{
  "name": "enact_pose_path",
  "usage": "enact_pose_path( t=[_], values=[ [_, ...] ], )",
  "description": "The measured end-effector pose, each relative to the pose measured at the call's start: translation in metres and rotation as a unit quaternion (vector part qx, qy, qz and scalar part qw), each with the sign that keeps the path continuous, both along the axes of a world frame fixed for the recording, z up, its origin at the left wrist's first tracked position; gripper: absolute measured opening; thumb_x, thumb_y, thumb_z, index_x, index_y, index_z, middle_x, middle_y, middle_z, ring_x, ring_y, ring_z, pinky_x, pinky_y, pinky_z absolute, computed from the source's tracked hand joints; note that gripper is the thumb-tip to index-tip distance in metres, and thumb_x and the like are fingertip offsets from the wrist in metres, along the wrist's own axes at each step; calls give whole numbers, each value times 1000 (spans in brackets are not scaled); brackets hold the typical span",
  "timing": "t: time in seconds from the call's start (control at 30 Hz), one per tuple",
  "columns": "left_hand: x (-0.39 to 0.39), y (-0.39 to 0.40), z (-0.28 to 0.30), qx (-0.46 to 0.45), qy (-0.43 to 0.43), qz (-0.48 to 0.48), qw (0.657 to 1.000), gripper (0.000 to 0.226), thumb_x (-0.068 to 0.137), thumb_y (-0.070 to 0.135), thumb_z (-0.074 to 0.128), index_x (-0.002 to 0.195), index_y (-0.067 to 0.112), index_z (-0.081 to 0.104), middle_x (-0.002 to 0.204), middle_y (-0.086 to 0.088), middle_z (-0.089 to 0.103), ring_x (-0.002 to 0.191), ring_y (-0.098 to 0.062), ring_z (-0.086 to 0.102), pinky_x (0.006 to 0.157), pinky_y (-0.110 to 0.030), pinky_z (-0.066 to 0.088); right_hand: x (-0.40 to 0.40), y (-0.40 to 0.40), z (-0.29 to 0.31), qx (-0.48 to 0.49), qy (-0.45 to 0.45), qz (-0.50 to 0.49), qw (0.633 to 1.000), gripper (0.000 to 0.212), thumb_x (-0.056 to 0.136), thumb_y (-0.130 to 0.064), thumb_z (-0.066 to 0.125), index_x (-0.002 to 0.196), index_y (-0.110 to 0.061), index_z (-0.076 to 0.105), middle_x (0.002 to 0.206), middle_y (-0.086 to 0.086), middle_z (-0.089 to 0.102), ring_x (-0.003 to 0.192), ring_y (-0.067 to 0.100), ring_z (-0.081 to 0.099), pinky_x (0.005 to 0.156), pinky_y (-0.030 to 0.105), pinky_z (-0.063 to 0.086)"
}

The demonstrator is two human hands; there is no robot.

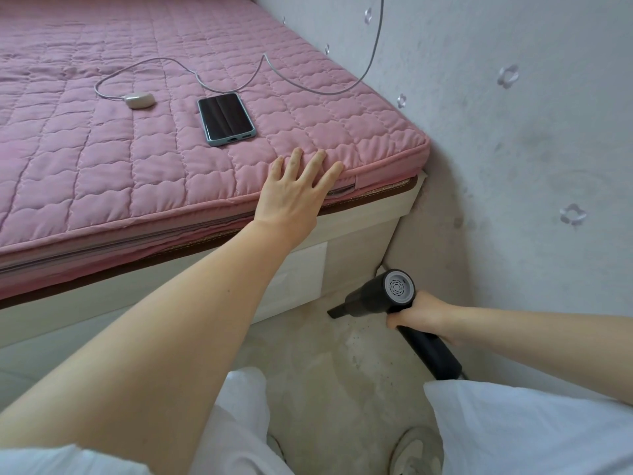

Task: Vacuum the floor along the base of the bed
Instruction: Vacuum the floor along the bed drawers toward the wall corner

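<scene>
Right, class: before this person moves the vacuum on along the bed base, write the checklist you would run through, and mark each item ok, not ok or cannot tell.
1. Right hand grips the vacuum by its handle: ok.
2. Nozzle low at the foot of the bed base: ok.
3. Left hand flat on the mattress edge as a brace: ok.
4. Phone and cable lie on the mattress, away from the nozzle: ok.
5. Floor ahead shows dark specks left to pick up: not ok.
6. Vacuum running: cannot tell.
</scene>
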State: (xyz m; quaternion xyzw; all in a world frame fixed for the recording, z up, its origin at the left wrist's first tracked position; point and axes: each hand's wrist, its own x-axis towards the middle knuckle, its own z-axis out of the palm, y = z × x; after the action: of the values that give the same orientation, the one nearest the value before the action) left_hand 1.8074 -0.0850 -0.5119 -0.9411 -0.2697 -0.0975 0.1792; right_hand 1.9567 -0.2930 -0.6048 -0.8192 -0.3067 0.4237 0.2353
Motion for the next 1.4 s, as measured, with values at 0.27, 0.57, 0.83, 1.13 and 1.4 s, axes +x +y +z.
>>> enact_pose_path(
  t=[0.27, 0.57, 0.83, 1.13, 1.4],
  values=[
    [0, 1, 0, -1, 0, -1, 1000, 85, 91, 28, 58, 155, 26, 1, 162, -9, 7, 146, -41, 12, 118, -53, 18, 4, 1, 0, -6, 2, 24, 1000, 16, 71, -3, 70, 77, -15, 60, 77, 0, 61, 76, 16, 57, 63, 21, 45],
    [1, 0, -1, 2, -4, 2, 1000, 87, 89, 26, 60, 155, 26, 2, 161, -10, 8, 146, -42, 12, 118, -54, 18, 29, -11, 0, -16, -20, 14, 1000, 19, 69, -4, 69, 86, -6, 62, 81, 8, 62, 79, 20, 60, 70, 30, 48],
    [4, 0, -1, 6, -3, 3, 1000, 91, 86, 28, 64, 154, 26, 3, 161, -9, 9, 146, -42, 14, 116, -55, 20, 45, -23, -1, -22, -47, -11, 999, 19, 66, -8, 71, 83, -6, 63, 81, 10, 64, 79, 21, 60, 72, 34, 51],
    [14, -2, -1, -10, -9, 13, 1000, 94, 85, 26, 65, 154, 28, 1, 162, -6, 5, 146, -43, 10, 115, -60, 19, 51, -26, -1, -26, -63, -37, 997, 21, 63, -16, 73, 80, -9, 63, 82, 12, 65, 82, 25, 63, 77, 38, 53],
    [21, -5, 1, -27, -7, 15, 999, 94, 86, 24, 65, 154, 30, -1, 163, -4, 1, 147, -43, 6, 115, -63, 16, 55, -31, -3, -34, -81, -68, 994, 17, 61, -18, 74, 68, -12, 60, 71, 6, 58, 72, 22, 57, 64, 30, 46]
  ],
)
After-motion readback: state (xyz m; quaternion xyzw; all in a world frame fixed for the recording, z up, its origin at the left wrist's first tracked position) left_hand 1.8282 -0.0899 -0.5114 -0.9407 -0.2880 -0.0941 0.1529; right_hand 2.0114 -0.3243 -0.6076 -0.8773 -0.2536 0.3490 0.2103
